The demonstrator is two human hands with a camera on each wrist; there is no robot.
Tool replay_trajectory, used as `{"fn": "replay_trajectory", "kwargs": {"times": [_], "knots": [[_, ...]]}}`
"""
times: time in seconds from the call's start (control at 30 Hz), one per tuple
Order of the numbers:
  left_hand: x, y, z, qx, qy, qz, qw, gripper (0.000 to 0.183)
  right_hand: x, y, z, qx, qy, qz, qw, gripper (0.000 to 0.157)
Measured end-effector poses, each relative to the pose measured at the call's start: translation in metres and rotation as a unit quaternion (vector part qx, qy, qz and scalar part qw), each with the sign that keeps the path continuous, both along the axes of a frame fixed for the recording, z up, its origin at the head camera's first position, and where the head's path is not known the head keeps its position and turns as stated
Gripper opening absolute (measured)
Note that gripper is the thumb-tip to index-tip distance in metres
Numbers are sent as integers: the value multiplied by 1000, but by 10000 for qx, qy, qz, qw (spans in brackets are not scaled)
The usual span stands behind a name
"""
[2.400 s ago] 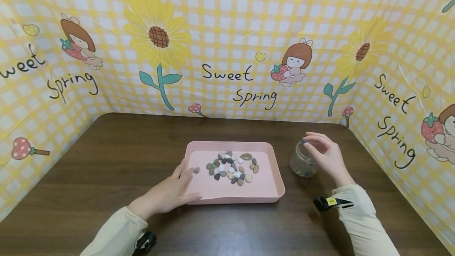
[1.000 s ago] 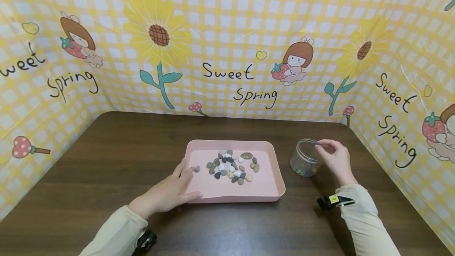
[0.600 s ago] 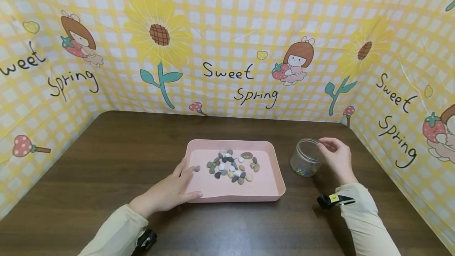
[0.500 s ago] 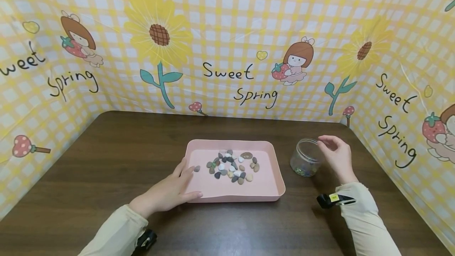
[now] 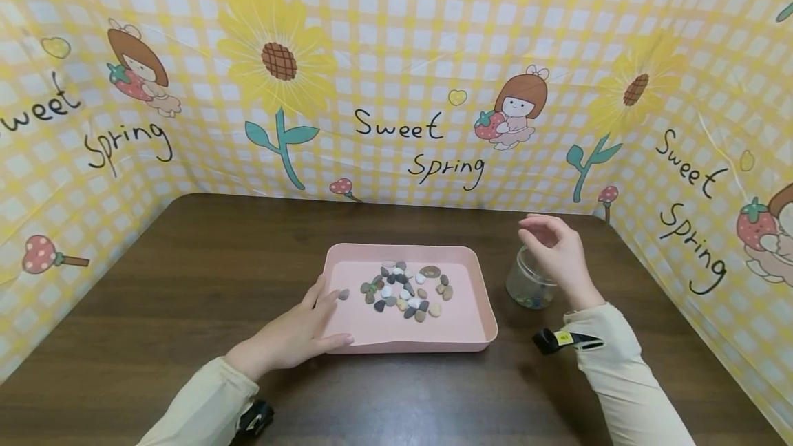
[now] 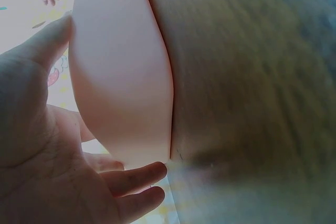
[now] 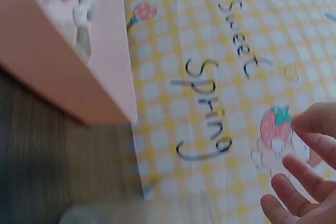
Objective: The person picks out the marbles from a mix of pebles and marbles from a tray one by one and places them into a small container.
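Note:
My left hand (image 5: pixel 291 336) rests at the near left corner of a pink tray (image 5: pixel 461 322), fingers spread along its side and thumb on the front rim. In the left wrist view the thumb touches the tray's edge (image 6: pixel 121 51). Several grey, white, tan and dark pebbles (image 5: pixel 409 294) lie in the tray. Over a clear glass jar (image 5: pixel 522 288) hovers my right hand (image 5: pixel 565 253), fingers loosely bent. In the right wrist view its fingers (image 7: pixel 302 169) hold nothing visible. Small green and bluish pieces lie at the jar's bottom, too blurred to name.
A dark brown wooden table (image 5: pixel 186 274) carries the tray and jar. Yellow checked cloth (image 5: pixel 384 40) with printed flowers and lettering stands round its back and sides. A lone grey pebble (image 5: pixel 343 294) lies by the left fingers, inside the tray.
The right hand has moved up and left from the jar's right rim to above its mouth. A small dark blue piece in its fingertips earlier is gone from them. The left hand stays put.

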State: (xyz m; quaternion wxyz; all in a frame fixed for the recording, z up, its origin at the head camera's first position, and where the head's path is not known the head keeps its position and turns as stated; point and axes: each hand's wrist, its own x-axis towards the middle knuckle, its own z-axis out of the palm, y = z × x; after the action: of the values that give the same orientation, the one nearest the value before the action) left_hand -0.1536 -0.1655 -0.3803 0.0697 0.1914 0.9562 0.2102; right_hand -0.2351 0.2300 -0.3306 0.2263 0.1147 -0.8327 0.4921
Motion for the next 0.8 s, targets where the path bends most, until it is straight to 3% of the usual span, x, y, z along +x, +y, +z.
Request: {"fn": "replay_trajectory", "kwargs": {"times": [0.23,0.5,0.8], "knots": [[1,0,0,25,40,17,10000,84,-4,-27,3,217,-446,717,9962,23],[0,1,1,26,65,14,10000,83,-8,-56,0,143,-825,1625,9831,23],[0,1,0,19,117,20,9999,83,-17,-87,-7,422,-1171,2224,9670,21]]}}
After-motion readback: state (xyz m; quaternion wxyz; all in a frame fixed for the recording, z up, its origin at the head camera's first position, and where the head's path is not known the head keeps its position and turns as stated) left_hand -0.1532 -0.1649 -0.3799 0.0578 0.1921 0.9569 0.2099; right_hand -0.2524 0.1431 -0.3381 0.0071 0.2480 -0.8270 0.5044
